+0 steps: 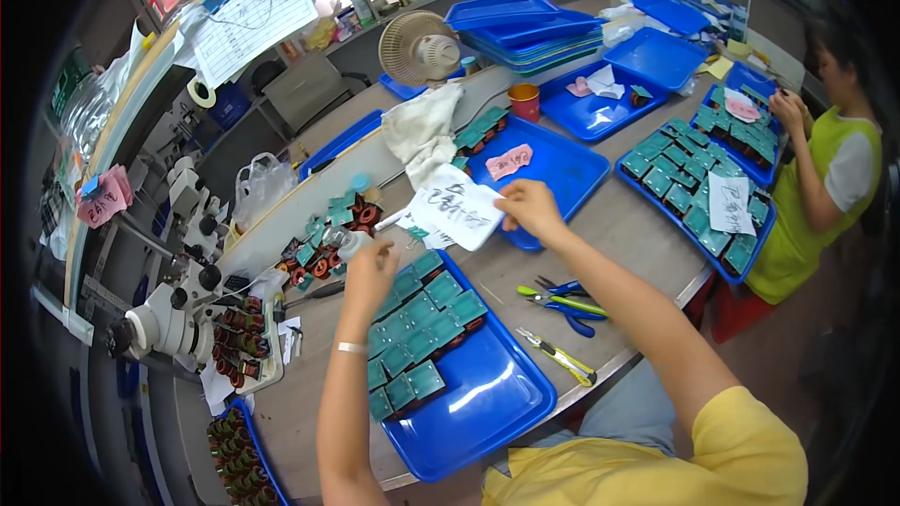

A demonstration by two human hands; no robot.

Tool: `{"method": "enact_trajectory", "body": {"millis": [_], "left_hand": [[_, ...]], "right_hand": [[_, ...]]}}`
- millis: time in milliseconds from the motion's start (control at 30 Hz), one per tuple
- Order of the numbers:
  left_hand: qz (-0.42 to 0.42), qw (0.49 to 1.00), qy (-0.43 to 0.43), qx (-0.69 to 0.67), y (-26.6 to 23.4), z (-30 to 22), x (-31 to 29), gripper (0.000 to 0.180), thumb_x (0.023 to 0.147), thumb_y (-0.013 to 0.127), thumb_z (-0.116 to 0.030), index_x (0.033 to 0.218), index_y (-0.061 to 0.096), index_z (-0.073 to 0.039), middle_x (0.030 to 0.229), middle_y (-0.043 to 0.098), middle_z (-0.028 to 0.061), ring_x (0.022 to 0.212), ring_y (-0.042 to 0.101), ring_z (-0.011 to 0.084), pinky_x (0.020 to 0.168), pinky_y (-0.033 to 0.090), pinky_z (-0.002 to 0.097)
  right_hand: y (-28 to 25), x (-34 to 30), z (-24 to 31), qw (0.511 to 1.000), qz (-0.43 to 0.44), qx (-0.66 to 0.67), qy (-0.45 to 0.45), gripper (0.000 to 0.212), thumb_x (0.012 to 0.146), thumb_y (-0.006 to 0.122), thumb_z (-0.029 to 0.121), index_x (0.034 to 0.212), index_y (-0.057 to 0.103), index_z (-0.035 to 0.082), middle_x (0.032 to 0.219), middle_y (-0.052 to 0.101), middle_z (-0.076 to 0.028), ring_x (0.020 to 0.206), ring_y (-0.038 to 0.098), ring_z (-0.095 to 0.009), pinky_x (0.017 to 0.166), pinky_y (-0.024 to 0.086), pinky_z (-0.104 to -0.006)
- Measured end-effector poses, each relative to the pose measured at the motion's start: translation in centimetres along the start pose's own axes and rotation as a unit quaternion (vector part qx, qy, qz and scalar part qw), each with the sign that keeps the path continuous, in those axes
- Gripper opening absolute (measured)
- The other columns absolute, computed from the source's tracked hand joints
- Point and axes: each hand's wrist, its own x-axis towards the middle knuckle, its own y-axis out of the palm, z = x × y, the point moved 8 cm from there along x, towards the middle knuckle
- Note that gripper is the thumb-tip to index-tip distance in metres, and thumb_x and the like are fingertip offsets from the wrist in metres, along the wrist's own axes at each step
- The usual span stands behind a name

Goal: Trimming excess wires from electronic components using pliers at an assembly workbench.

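My right hand [532,207] pinches the right edge of a white paper slip [457,210] with dark handwriting, held above the far end of a blue tray. My left hand [372,272] is closed just beyond that tray's left edge, its fingertips beside a small transparent bottle [348,243]; what they hold, if anything, is hidden. A white pen [392,219] lies near the slip's left side. Below my hands, the blue tray [511,384] carries rows of green circuit-board parts [419,323] on its left half.
Pliers [567,305] and a yellow utility knife [560,358] lie right of the tray. Loose coils and boards [323,239] are heaped at the left. Beyond are a white cloth [422,131], a fan [419,47] and stacked blue trays [525,33]. A co-worker [830,159] sits at right.
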Motion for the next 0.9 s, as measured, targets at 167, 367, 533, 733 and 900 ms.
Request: {"method": "enact_trajectory", "body": {"millis": [167,367,533,733,900], "left_hand": [[-0.034,0.997,0.053,-0.046,-7.1,-4.0,-10.4,0.021,0.08,0.059,-0.007,0.1,0.06,0.0,0.093,0.062,0.0133,0.086,0.06,0.022,0.077,0.044,0.0307],[-0.11,0.992,-0.038,-0.049,-9.1,-1.6,-21.9,0.019,0.08,0.058,-0.003,0.099,0.06,0.002,0.098,0.06,0.0168,0.096,0.055,0.0319,0.085,0.043,0.0372],[-0.197,0.976,-0.094,-0.024,-5.3,1.0,-29.0,0.021,0.082,0.056,-0.004,0.101,0.06,0.001,0.103,0.058,0.0163,0.097,0.054,0.0312,0.087,0.041,0.0364],[-0.261,0.934,-0.216,-0.111,-1.7,2.1,-31.1,0.022,0.085,0.054,-0.011,0.102,0.057,0.001,0.108,0.052,0.0178,0.099,0.05,0.0311,0.088,0.038,0.0375],[-0.263,0.936,-0.217,-0.087,-1.4,1.8,-31.3,0.021,0.085,0.054,-0.013,0.1,0.058,0.001,0.106,0.052,0.0181,0.097,0.05,0.0324,0.087,0.039,0.0386]], "right_hand": [[5.6,4.3,-2.3,0.989,-0.003,-0.142,0.033,0.025,0.074,0.068,0.011,0.09,0.059,-0.006,0.072,0.064,-0.014,0.053,0.062,-0.02,0.048,0.05,-0.0299],[1.8,6.9,6.7,0.914,-0.137,-0.279,-0.261,0.015,0.073,0.064,0.012,0.083,0.06,0.001,0.08,0.061,-0.016,0.074,0.06,-0.032,0.064,0.047,-0.038],[-5.8,15.5,15.6,0.813,-0.218,-0.422,-0.336,0.023,0.076,0.057,0.008,0.099,0.057,0.003,0.104,0.053,-0.018,0.088,0.056,-0.036,0.076,0.046,-0.0424],[-8.5,24.8,17.6,0.7,-0.295,-0.565,-0.322,0.034,0.078,0.049,0.007,0.11,0.058,0.01,0.116,0.053,-0.009,0.104,0.051,-0.029,0.08,0.046,-0.0417],[-11.1,29.5,15.2,0.8,-0.261,-0.513,-0.169,0.024,0.07,0.058,0.003,0.094,0.061,0.006,0.103,0.059,-0.016,0.097,0.056,-0.035,0.08,0.047,-0.0426]]}}
